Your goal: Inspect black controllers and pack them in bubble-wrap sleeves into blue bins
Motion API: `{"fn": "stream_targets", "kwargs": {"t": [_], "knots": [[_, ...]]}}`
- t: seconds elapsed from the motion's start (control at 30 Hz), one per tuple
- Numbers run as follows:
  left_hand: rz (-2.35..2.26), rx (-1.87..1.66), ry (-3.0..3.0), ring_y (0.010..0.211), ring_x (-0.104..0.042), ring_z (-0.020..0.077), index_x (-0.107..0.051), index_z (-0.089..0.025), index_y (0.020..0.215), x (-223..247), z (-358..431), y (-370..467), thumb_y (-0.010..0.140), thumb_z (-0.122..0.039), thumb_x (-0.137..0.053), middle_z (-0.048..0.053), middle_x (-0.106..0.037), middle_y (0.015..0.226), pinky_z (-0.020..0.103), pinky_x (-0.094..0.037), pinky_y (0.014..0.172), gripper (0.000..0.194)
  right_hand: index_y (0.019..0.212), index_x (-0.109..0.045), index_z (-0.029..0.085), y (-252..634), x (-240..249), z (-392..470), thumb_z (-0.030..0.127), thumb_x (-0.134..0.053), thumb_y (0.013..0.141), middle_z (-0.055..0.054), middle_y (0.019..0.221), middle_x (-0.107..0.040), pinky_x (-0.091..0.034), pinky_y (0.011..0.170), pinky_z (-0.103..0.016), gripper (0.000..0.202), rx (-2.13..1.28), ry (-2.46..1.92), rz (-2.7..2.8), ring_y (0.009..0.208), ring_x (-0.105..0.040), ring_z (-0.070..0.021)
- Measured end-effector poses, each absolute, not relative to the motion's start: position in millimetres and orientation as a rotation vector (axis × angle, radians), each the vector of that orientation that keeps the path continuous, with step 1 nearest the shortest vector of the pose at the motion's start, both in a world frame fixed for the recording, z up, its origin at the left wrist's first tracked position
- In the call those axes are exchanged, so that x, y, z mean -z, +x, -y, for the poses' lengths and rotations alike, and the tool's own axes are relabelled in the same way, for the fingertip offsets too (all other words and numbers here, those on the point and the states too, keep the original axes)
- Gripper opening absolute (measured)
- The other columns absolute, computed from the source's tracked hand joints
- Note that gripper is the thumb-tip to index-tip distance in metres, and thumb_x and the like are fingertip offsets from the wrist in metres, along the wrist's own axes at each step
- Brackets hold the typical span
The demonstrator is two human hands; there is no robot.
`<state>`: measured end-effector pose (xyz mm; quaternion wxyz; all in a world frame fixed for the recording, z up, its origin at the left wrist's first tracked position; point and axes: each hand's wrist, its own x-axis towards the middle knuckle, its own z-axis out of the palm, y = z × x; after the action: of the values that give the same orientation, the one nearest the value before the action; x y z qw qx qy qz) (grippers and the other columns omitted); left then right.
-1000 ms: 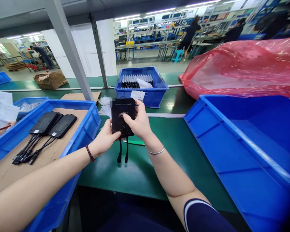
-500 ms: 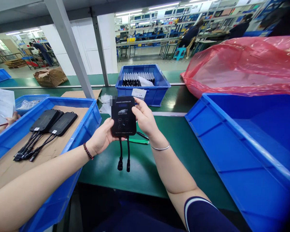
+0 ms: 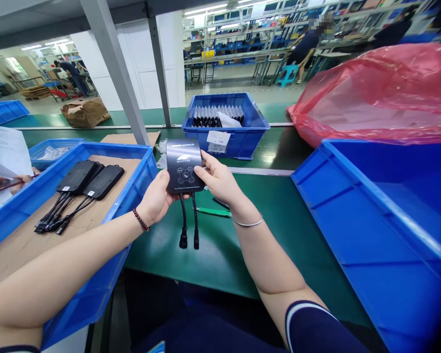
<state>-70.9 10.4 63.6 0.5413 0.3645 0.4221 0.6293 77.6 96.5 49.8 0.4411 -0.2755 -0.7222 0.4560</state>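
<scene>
Left hand (image 3: 155, 197) closed on lower left edge of black controller (image 3: 184, 169), thumb by the side, beaded bracelet (image 3: 141, 219) on wrist. Rest, left to right: papers (image 3: 7, 149) at far left, co-worker's hand (image 3: 20, 182) near them with a thin pen-like item. Large blue bin (image 3: 139, 189), brown cardboard (image 3: 22, 250) inside, more black units (image 3: 79, 176) lying on it, cables together. Small blue basket (image 3: 64, 143) just behind that bin, brown package (image 3: 85, 113) farther back. Grey post (image 3: 117, 73) slants down behind the bin. Controller is held up over green bench (image 3: 272, 255), printed face to camera, MANTIS readable, two cables (image 3: 184, 220) hanging down. Green tool (image 3: 215, 212) on bench, partly hidden. Right hand (image 3: 218, 179) grips controller's right edge, thumb on front, bangle (image 3: 248, 223) on wrist. Labelled blue bin (image 3: 238, 144) behind, row of bagged items (image 3: 208, 115) inside. Red plastic (image 3: 371, 93) behind big right-hand bin (image 3: 363, 240)
</scene>
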Motion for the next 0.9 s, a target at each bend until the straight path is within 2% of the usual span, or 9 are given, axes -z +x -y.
{"fn": "stream_targets", "kwargs": {"t": [0.13, 0.23, 0.4, 0.5, 0.6, 0.67, 0.73, 0.8, 0.9], "knots": [[-1.03, -1.658, 0.842, 0.084, -0.062, 0.0182, -0.054, -0.018, 0.102, -60.4, -14.4, -73.6, 0.092, -0.04, -0.05, 0.007, -0.062, 0.105, 0.032, -0.056, 0.067, 0.024, 0.144, -0.03, 0.018, 69.5, -47.2, -88.8, 0.038, -0.065, 0.08, -0.013, 0.121, -0.058, -0.055, 0.055, -0.028, 0.076, -1.294, -0.685, 1.807, 0.075, -0.064, -0.0179], [-1.006, -1.774, 0.832, 0.086, -0.062, 0.0171, -0.053, -0.02, 0.098, -60.6, -17.4, -76.3, 0.09, -0.04, -0.052, 0.005, -0.063, 0.102, 0.033, -0.054, 0.074, 0.022, 0.145, -0.022, 0.022, 59.4, -45.1, -81.5, 0.033, -0.069, 0.077, -0.009, 0.106, -0.063, -0.056, 0.054, -0.028, 0.084, -1.5, -0.597, 1.798, 0.068, -0.065, -0.016], [-1.049, -1.875, 0.826, 0.066, -0.06, 0.0141, -0.05, -0.02, 0.095, -63.5, -20.4, -83.4, 0.093, -0.042, -0.045, 0.003, -0.062, 0.084, 0.032, -0.054, 0.069, 0.023, 0.133, -0.024, 0.025, 43.6, -42.6, -68.2, 0.028, -0.062, 0.081, 0.004, 0.074, -0.06, -0.057, 0.055, -0.028, 0.064, -1.855, -0.567, 1.668, 0.061, -0.065, -0.0145], [-1.053, -1.887, 0.838, 0.075, -0.063, 0.0159, -0.051, -0.021, 0.095, -62.2, -21.0, -85.6, 0.093, -0.042, -0.045, 0.004, -0.063, 0.088, 0.031, -0.053, 0.074, 0.022, 0.13, -0.026, 0.026, 36.9, -38.9, -62.2, 0.03, -0.06, 0.082, 0.005, 0.073, -0.057, -0.055, 0.051, -0.026, 0.059, -1.818, -0.589, 1.662, 0.056, -0.062, -0.0125], [-1.084, -1.884, 0.907, 0.093, -0.062, 0.0187, -0.054, -0.023, 0.102, -59.6, -21.1, -84.6, 0.09, -0.044, -0.051, 0.005, -0.064, 0.103, 0.032, -0.052, 0.083, 0.024, 0.138, -0.015, 0.025, 31.9, -32.8, -61.3, 0.028, -0.07, 0.074, 0.004, 0.077, -0.054, -0.051, 0.049, -0.026, 0.085, -1.54, -0.671, 1.652, 0.055, -0.057, -0.0122], [-1.147, -1.84, 1.007, 0.108, -0.058, 0.0199, -0.056, -0.024, 0.111, -58.8, -21.2, -83.8, 0.089, -0.041, -0.056, 0.005, -0.061, 0.116, 0.031, -0.048, 0.091, 0.028, 0.138, -0.02, 0.022, 29.4, -28.8, -63.0, 0.027, -0.074, 0.069, 0.005, 0.071, -0.05, -0.047, 0.048, -0.024, 0.088, -1.403, -0.676, 1.597, 0.054, -0.052, -0.0114], [-1.203, -1.785, 1.057, 0.119, -0.051, 0.0201, -0.052, -0.027, 0.124, -58.7, -22.3, -84.6, 0.088, -0.035, -0.059, 0.005, -0.057, 0.126, 0.031, -0.043, 0.098, 0.038, 0.12, -0.04, 0.02, 27.5, -25.7, -65.0, 0.036, -0.073, 0.072, 0.009, 0.057, -0.04, -0.037, 0.041, -0.021, 0.06, -1.545, -0.602, 1.53, 0.045, -0.041, -0.0085], [-1.209, -1.77, 1.012, 0.122, -0.049, 0.0191, -0.041, -0.03, 0.136, -59.1, -24.6, -87.6, 0.09, -0.031, -0.057, 0.004, -0.054, 0.131, 0.033, -0.04, 0.101, 0.049, 0.087, -0.046, 0.02, 25.8, -23.3, -66.0, 0.049, -0.068, 0.076, 0.012, 0.049, -0.027, -0.023, 0.034, -0.017, 0.037, -1.883, -0.482, 1.452, 0.037, -0.024, -0.0045], [-1.134, -1.78, 1.012, 0.122, -0.049, 0.0183, -0.037, -0.028, 0.139, -60.3, -28.7, -94.1, 0.091, -0.026, -0.053, 0.005, -0.053, 0.133, 0.033, -0.04, 0.103, 0.051, 0.065, -0.029, 0.022, 22.8, -18.9, -65.6, 0.053, -0.072, 0.071, 0.014, 0.045, -0.019, -0.011, 0.032, -0.013, 0.053, -2.209, -0.34, 1.33, 0.035, -0.013, -0.0009]]}}
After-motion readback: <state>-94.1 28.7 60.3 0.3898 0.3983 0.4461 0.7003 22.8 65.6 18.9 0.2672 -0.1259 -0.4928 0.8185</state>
